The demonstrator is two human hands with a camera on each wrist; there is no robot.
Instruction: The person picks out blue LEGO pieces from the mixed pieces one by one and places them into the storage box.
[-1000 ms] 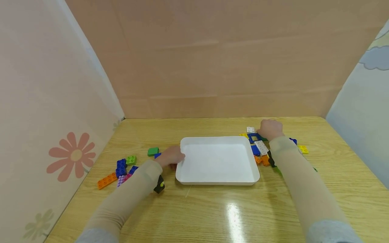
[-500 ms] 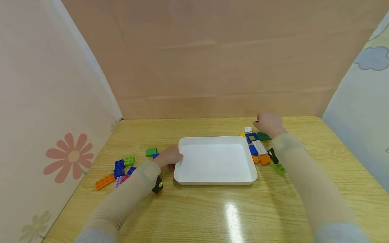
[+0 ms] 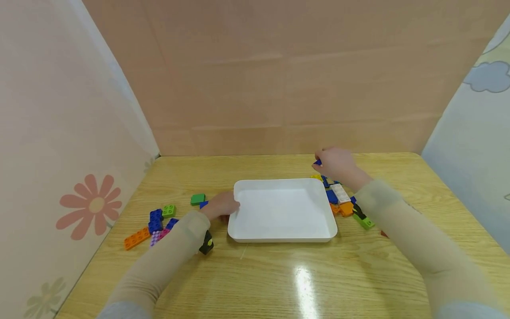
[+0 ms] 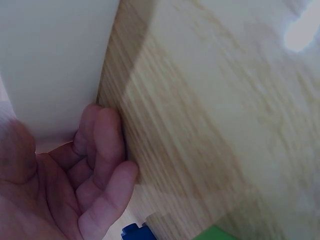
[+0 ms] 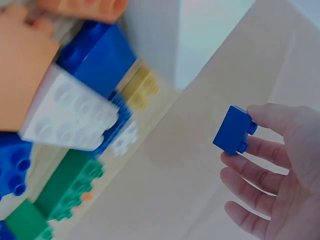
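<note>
A small blue building brick (image 5: 232, 130) is pinched between the thumb and fingertips of my right hand (image 3: 338, 165). In the head view this hand is raised over the back right of the table, beyond the tray's far right corner. My left hand (image 3: 221, 206) grips the left wall of a shallow white tray (image 3: 282, 239), thumb over the rim. In the left wrist view the fingers (image 4: 107, 142) curl against the tray's outer side. Nothing lies inside the tray.
Right of the tray lie loose bricks, among them a white brick (image 3: 340, 193), an orange brick (image 3: 346, 209) and a lime green brick (image 3: 363, 221). On the left are more, including a long orange brick (image 3: 137, 239) and a green brick (image 3: 197, 199). A papered wall (image 3: 255, 88) stands behind.
My right hand has risen from the right-hand pile and moved left towards the tray, with the blue brick now visible in its fingers. The left hand has stayed on the tray.
</note>
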